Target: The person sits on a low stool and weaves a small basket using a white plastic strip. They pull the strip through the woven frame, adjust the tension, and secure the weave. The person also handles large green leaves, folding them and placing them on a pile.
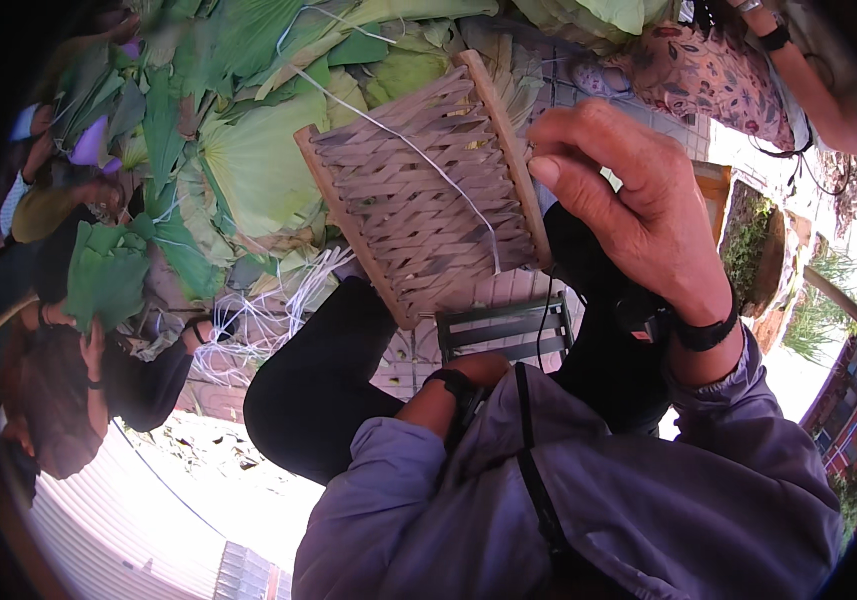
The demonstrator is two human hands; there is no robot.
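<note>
My right hand is raised just right of a woven stool with a wooden frame, fingers curled and thumb near the index finger; whether it holds anything is unclear. A thin white string runs from the leaves across the woven seat. My left hand is low at my lap, beside a dark green slatted seat; its fingers are hidden.
Large green leaves are piled beyond the stool. Loose white strings lie at left. A co-worker at left holds leaves; another person's arm is at upper right. My dark-clad knees flank the slatted seat.
</note>
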